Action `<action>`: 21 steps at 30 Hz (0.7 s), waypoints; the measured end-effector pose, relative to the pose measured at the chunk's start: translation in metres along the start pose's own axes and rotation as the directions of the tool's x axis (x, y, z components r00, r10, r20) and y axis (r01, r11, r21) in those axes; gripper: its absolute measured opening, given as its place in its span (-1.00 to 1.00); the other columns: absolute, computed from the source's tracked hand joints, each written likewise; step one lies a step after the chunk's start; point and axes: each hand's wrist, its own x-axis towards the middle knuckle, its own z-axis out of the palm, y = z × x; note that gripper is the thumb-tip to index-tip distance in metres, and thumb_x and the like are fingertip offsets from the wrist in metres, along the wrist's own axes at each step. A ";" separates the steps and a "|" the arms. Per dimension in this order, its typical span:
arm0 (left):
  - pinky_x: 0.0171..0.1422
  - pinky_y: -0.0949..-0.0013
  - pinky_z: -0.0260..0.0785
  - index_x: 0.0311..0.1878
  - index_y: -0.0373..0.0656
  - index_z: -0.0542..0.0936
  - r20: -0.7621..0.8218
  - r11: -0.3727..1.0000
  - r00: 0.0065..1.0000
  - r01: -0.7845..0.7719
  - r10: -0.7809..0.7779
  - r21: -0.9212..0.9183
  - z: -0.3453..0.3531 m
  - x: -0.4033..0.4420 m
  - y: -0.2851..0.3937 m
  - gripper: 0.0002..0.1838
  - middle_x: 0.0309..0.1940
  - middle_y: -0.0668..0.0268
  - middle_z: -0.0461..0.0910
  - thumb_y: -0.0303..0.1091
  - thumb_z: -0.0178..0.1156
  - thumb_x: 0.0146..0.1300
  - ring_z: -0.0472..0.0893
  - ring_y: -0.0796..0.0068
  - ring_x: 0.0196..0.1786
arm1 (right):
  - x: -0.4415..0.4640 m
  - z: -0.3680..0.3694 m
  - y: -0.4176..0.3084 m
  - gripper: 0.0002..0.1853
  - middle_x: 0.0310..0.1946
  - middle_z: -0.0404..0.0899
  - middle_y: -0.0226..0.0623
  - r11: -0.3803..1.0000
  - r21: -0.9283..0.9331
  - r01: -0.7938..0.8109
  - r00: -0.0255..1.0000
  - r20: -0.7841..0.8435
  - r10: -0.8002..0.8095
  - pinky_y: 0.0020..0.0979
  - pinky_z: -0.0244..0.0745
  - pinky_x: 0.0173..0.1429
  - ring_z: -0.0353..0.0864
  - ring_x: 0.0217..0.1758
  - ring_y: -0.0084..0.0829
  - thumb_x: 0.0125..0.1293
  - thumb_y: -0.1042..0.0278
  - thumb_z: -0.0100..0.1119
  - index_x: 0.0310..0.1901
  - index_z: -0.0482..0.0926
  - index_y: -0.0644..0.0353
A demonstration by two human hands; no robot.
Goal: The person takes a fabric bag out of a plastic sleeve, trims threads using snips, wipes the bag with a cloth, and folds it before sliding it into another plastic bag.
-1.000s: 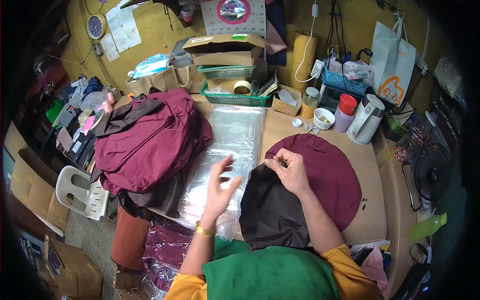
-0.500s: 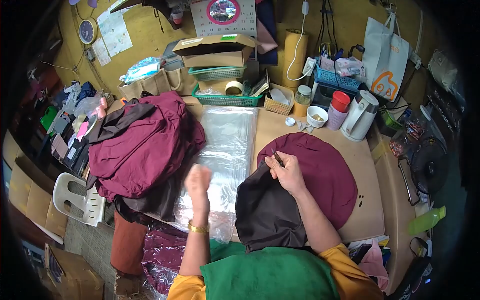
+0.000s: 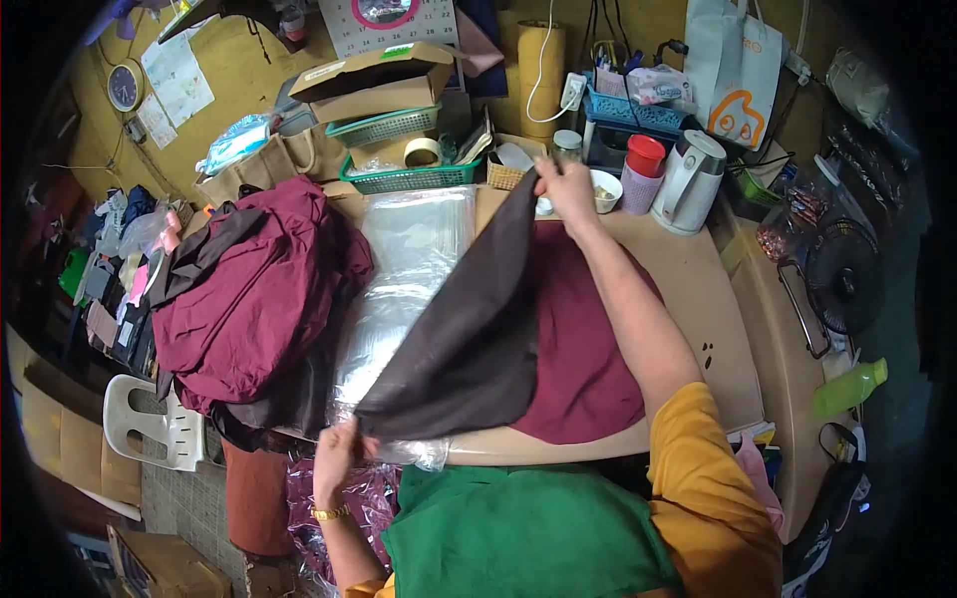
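A dark brown cloth panel stretches diagonally between my two hands, partly lifted off the table. My left hand pinches its lower left corner at the table's front edge. Farther back, my right hand grips the upper corner, close to the jar and bowl. Whether a small tool is still in that hand is hidden. Maroon cloth lies under and beside the panel, partly covered by my right forearm. A stack of clear plastic sheets lies flat beneath the panel's left side.
A heap of maroon and dark cloth lies at the left. Along the back stand green baskets, a white bowl, a red-lidded cup and an electric kettle. A white plastic chair stands at lower left.
My right hand has moved up and back, pulling the dark panel out. My left hand has come down to its front corner. The slim tool seen earlier no longer shows; the view has shifted.
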 end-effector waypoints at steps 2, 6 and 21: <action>-0.10 0.42 0.46 -0.19 -0.20 0.64 -0.200 0.992 0.979 -0.065 0.042 -0.109 -0.030 0.012 -0.021 -0.50 -0.31 0.18 0.70 0.06 -0.05 0.53 0.66 0.47 -0.25 | -0.008 0.013 -0.008 -0.70 -0.62 0.57 -0.39 0.998 -0.055 0.014 0.995 0.100 -0.009 -0.44 0.30 -0.38 0.43 -0.53 -0.59 0.41 0.16 0.15 -0.27 0.66 0.27; 0.55 0.01 0.06 0.47 -0.25 0.25 -0.157 0.505 0.829 -0.464 0.536 -0.728 -0.021 0.003 0.037 -0.30 0.42 -0.02 0.33 0.13 -0.10 0.52 0.35 0.25 0.44 | 0.017 0.027 0.003 -0.72 -0.51 0.60 -0.30 0.754 0.546 -0.366 0.889 0.446 0.108 -0.43 0.28 -0.53 0.34 -0.69 -0.57 0.49 0.15 0.08 -0.30 0.55 0.16; 0.44 0.11 0.19 -0.10 -0.21 0.60 0.910 0.877 0.347 -0.479 0.229 -0.038 0.201 0.014 0.086 -0.76 0.12 0.10 0.59 -0.23 0.11 0.46 0.31 0.14 0.49 | -0.038 -0.082 0.166 -0.69 -0.20 0.69 -0.11 0.843 -0.510 -0.173 0.978 -0.193 0.084 -0.21 0.50 0.00 0.68 -0.12 -0.17 0.25 0.19 0.32 -0.09 0.59 0.21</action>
